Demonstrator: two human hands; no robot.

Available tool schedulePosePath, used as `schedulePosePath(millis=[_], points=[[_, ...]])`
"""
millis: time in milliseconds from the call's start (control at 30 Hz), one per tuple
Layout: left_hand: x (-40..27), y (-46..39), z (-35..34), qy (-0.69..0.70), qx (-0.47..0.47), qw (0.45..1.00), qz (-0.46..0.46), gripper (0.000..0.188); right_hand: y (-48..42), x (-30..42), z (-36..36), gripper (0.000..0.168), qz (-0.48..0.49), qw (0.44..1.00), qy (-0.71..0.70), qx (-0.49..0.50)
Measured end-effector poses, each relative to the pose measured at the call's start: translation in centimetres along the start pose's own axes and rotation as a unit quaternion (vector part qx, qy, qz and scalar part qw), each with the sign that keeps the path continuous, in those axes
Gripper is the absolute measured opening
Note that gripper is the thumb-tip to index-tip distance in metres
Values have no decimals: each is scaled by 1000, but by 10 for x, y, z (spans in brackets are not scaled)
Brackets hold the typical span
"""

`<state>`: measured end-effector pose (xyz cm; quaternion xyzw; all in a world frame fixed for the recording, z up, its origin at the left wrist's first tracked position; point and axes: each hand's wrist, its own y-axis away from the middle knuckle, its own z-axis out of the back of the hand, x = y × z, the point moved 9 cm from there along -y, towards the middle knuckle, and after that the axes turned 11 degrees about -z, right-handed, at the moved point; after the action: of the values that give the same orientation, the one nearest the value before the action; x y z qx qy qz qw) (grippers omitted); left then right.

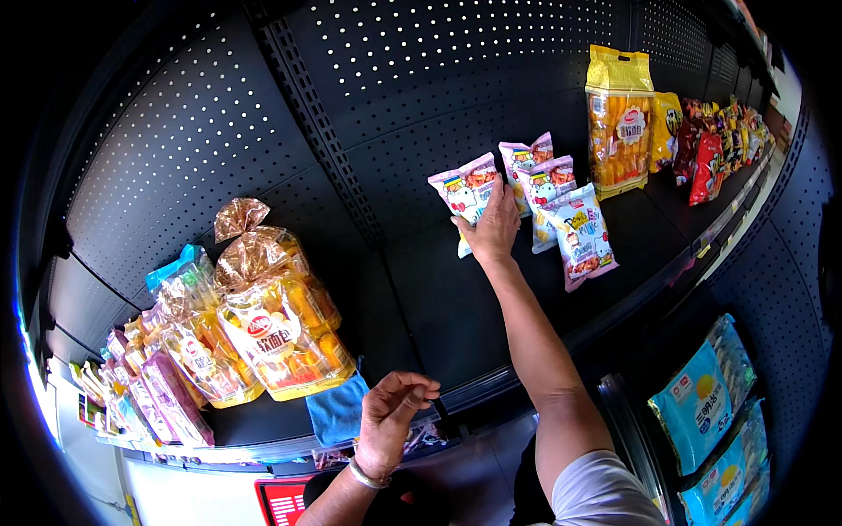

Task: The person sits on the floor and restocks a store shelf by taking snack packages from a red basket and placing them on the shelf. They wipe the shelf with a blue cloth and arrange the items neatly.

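My right hand [495,227] reaches over the black shelf, its thumb and fingers around a pink-and-blue snack bag [468,191] with a cartoon cat print. Just right of that hand stand similar bags, one [552,181] behind and another [582,237] leaning at the front. My left hand [398,411], with a bracelet on the wrist, is at the shelf's front edge, fingers curled and thumb against them. Whether it holds anything small is unclear. Beside it a blue cloth [335,407] hangs over the edge. Left of the cloth stand clear bags of bread rolls [283,335].
A tall yellow bread package [620,125] and red snack bags [707,164] stand farther right on the shelf. Purple packages [174,401] fill its left end. Blue packages [697,401] lie lower right. A red basket [283,496] is below. Perforated panels [427,52] rise behind.
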<state>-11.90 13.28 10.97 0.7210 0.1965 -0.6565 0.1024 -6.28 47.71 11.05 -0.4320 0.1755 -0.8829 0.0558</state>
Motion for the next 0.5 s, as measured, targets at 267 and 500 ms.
schedulePosePath(millis=[267, 500], points=[[2, 2, -1, -4, 9, 1000, 0, 16, -3, -2, 2, 116, 9, 999, -44, -11], [0, 6, -2, -18, 13, 1000, 4, 16, -1, -6, -2, 117, 15, 999, -40, 3]])
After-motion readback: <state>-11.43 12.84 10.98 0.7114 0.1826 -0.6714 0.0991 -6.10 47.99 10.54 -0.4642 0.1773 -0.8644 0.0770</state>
